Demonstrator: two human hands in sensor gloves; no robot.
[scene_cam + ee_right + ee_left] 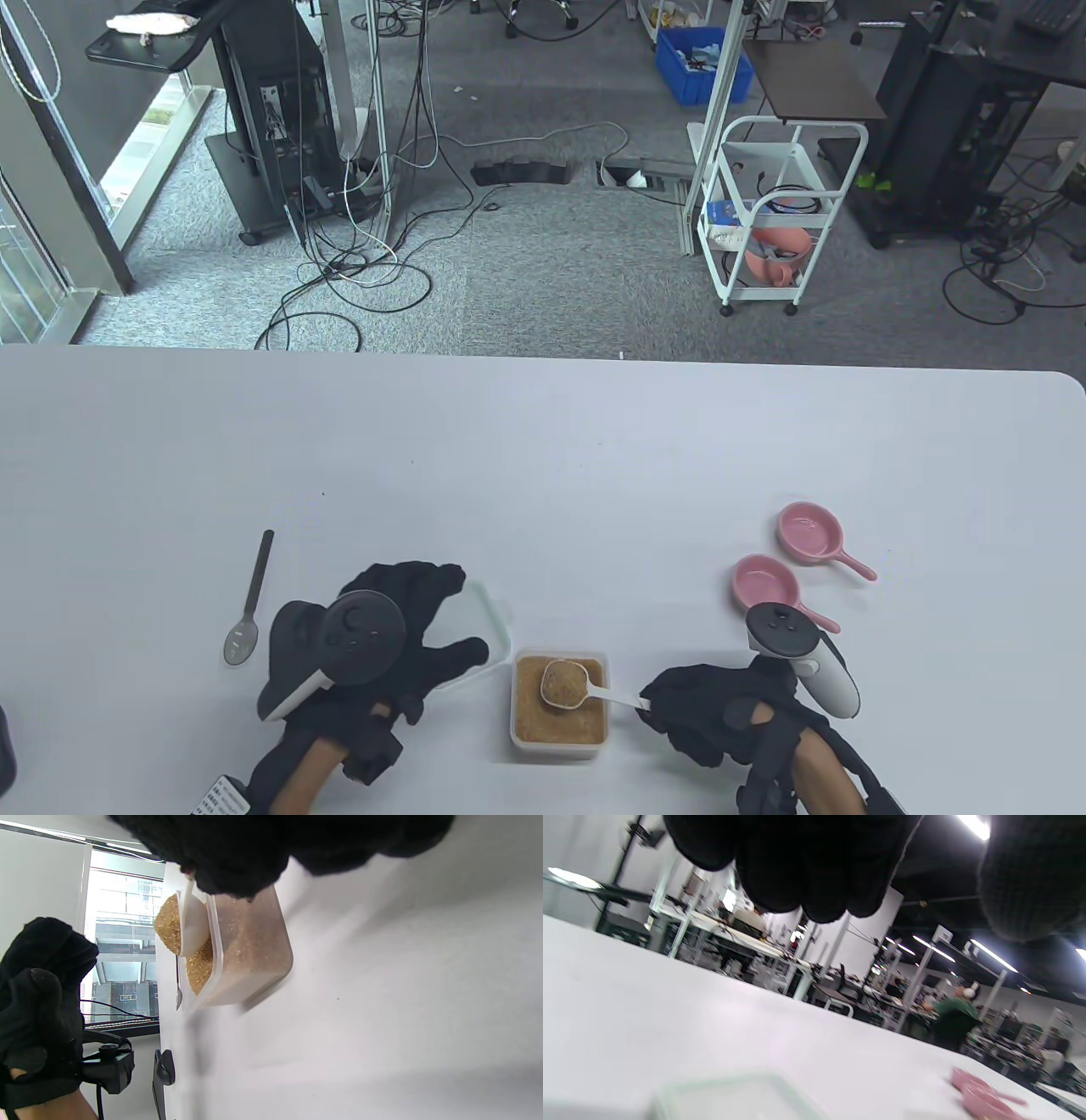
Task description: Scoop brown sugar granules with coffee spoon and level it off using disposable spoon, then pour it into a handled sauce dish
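My right hand (657, 706) pinches the handle of a white spoon (567, 684) heaped with brown sugar. The spoon's bowl hangs just above a clear tub of brown sugar (558, 730) near the front edge. The right wrist view shows the heaped spoon (186, 925) over the tub (250, 950) under my fingers (237, 857). My left hand (424, 620) hovers with its fingers spread and holds nothing, above the tub's clear lid (499, 626). A grey spoon (252, 603) lies on the table to its left. Two pink handled dishes (764, 584) (808, 531) stand to the right.
The white table (543, 458) stretches wide and bare behind the objects. In the left wrist view the lid (734, 1096) lies blurred below my fingers (806, 866), with the pink dishes (984, 1099) at the lower right. A floor with cables lies beyond the table's far edge.
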